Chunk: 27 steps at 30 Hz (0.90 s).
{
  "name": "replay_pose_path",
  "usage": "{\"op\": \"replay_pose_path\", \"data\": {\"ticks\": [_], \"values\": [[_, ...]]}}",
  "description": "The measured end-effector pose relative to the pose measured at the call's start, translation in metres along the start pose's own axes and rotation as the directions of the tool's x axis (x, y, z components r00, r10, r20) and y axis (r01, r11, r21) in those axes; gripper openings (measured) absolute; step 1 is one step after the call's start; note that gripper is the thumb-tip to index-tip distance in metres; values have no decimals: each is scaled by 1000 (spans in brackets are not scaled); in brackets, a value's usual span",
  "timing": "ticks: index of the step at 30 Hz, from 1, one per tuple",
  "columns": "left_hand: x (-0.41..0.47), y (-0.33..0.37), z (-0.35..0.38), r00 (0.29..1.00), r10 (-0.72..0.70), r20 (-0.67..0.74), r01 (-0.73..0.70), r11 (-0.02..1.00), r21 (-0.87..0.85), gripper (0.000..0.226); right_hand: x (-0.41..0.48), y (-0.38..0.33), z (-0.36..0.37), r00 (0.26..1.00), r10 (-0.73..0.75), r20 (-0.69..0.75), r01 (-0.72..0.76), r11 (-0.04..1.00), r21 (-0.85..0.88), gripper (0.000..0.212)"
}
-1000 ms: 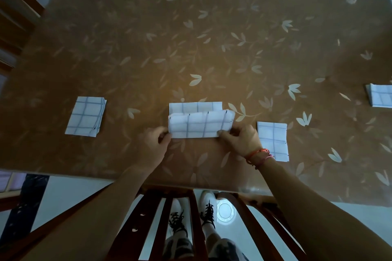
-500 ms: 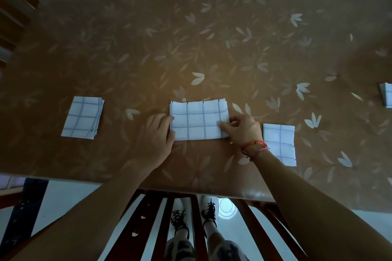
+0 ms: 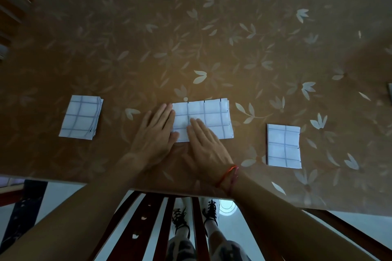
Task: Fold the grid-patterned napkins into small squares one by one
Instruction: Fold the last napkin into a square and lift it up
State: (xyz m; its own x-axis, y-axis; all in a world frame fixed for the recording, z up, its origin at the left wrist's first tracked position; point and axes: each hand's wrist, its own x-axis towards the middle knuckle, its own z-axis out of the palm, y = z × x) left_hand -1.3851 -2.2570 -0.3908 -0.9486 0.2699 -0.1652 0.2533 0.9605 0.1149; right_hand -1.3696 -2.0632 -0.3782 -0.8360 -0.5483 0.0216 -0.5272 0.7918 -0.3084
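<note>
With my left hand [image 3: 156,133] and right hand [image 3: 206,144] flat, fingers straight, on the napkin [image 3: 214,118], I should smooth outward evenly.

We've got the grid-patterned napkin [image 3: 214,115] looking thin and matt, cloth or paper we can't tell. The leaf-print table cover [image 3: 212,38] shines smooth and glossy. We see dark polished wood on the chair slats [image 3: 152,224] and red thread for the bracelet [image 3: 227,174].

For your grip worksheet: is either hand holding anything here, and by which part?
Nothing is held. The left hand and right hand lie flat, pressing the folded grid-patterned napkin near its left end.
</note>
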Motion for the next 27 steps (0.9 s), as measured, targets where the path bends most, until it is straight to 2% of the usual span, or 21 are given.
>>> {"op": "replay_pose_path", "data": {"ticks": [5, 8, 20, 27], "values": [[-2, -2, 5, 1000, 18, 15, -18, 1000, 18, 65, -2, -14, 14, 988, -63, 141, 73, 995, -65, 64], [-3, -3, 9, 1000, 14, 22, -14, 1000, 26, 65, -2, -19, 13, 977, -50, 207, 57, 998, -27, 83], [-3, -1, 10, 1000, -5, 27, 4, 1000, 21, 65, -6, -7, 21, 970, -28, 241, 63, 989, -137, 81], [-5, 1, 9, 1000, -7, 28, 7, 1000, 20, 66, -36, 47, -3, 963, 101, 251, -35, 966, -255, 84]]}}
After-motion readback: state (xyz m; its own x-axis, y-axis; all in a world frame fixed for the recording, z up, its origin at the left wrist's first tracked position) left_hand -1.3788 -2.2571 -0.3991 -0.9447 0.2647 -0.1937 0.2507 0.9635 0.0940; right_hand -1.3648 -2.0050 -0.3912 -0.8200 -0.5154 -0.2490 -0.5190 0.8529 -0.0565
